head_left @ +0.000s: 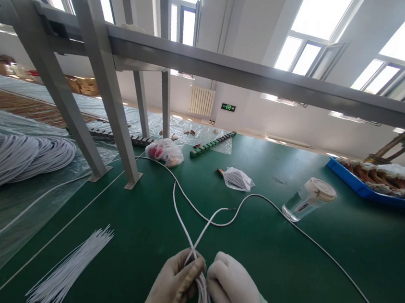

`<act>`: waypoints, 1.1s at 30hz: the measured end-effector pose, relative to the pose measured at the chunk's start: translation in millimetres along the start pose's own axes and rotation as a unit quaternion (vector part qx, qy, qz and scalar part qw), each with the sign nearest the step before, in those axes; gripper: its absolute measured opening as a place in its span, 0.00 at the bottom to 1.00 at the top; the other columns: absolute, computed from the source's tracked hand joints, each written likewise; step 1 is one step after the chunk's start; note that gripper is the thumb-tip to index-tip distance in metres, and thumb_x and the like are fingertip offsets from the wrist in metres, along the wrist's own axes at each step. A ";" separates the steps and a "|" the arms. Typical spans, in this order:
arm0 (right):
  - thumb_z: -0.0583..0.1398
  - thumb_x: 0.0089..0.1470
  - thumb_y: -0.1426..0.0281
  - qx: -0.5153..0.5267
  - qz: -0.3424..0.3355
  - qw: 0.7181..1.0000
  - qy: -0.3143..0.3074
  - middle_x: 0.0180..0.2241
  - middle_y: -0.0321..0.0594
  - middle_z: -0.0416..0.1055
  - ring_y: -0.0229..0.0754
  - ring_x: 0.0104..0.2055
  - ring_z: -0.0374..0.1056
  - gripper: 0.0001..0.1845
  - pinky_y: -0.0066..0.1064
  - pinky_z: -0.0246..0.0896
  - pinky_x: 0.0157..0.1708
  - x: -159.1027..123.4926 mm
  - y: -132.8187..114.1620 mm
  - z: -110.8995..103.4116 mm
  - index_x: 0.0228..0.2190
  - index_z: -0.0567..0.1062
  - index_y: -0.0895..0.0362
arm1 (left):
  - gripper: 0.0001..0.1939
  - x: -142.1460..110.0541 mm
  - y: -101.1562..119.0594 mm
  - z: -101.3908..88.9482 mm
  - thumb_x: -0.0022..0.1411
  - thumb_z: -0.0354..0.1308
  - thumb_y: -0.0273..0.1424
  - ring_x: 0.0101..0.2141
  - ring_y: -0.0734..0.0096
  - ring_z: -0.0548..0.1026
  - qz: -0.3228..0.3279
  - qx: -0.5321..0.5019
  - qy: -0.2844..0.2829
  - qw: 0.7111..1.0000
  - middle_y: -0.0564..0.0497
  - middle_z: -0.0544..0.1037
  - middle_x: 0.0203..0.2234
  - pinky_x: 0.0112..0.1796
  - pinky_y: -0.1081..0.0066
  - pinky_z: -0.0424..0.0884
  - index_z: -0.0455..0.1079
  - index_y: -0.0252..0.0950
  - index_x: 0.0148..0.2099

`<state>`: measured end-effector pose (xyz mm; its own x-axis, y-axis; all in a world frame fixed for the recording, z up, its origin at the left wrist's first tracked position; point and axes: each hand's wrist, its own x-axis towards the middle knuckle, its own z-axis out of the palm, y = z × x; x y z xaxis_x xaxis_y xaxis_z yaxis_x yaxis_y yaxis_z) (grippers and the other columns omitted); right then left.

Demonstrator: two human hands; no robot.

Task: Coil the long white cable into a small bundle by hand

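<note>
Two hands: both gloved hands are meeting low in the view, just above the green surface (pixel 285 256), pinching a small coil of white cable (pixel 198 300) between them.
Left hand (pixel 169 290): fingers are curling shut around the left side of the coil, with a tan strip, perhaps a tie or tape, lying across the knuckles; it seems to be keeping the loops from springing apart.
Right hand (pixel 233 292): it is closing on the coil's right side, thumb pressing toward the left hand, so the turns are staying stacked.
Cable runs: two white strands are crossing just above the hands; one free end (pixel 230 209) is lying short on the surface, the other is trailing off to the right edge and back toward the metal frame leg (pixel 124 133).
Laid close: a fan of cut white ties (pixel 67 267) is lying to the left, within reach; a big cable bundle (pixel 10 155) is resting on plastic sheeting.
Farther off: a clear cup with lid (pixel 308 198) is lying tipped beside a blue tray (pixel 365 190).
Hidden: the coil's lower half and both wrists are being cut off by the bottom edge; the number of turns is hard to count.
</note>
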<state>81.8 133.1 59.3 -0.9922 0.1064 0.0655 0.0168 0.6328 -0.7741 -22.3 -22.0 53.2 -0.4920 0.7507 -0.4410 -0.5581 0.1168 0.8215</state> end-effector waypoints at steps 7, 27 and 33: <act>0.51 0.57 0.66 0.222 0.322 0.912 -0.125 0.16 0.24 0.47 0.36 0.16 0.43 0.09 0.30 0.43 0.16 7.0 6.1 9.6 0.24 0.60 0.50 | 0.22 -9.6 4.5 15.7 0.63 0.58 0.54 0.37 0.57 0.73 0.049 0.228 0.108 0.967 0.48 0.77 0.33 0.40 0.62 0.66 0.73 0.39 0.37; 0.54 0.62 0.67 0.103 0.005 0.995 0.014 0.27 0.35 0.62 0.40 0.30 0.58 0.12 0.33 0.52 0.30 -2.9 5.3 1.5 0.26 0.64 0.54 | 0.26 7.5 -6.9 4.0 0.59 0.64 0.54 0.24 0.75 0.64 -0.001 -0.004 -0.018 1.000 0.57 0.71 0.25 0.28 0.73 0.61 0.72 0.34 0.42; 0.54 0.49 0.56 0.375 0.313 0.866 -0.108 0.14 0.22 0.43 0.32 0.14 0.37 0.14 0.29 0.36 0.15 -1.3 9.1 15.9 0.22 0.56 0.49 | 0.24 -10.1 5.1 20.9 0.61 0.60 0.56 0.29 0.67 0.66 0.043 0.178 0.067 0.981 0.54 0.72 0.27 0.33 0.66 0.63 0.70 0.37 0.38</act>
<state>81.3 126.5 42.1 -0.8194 0.0518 -0.5708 0.5543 -0.1820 -0.8122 -6.2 -15.4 69.4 -0.6245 0.6779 -0.3879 -0.2531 0.2942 0.9216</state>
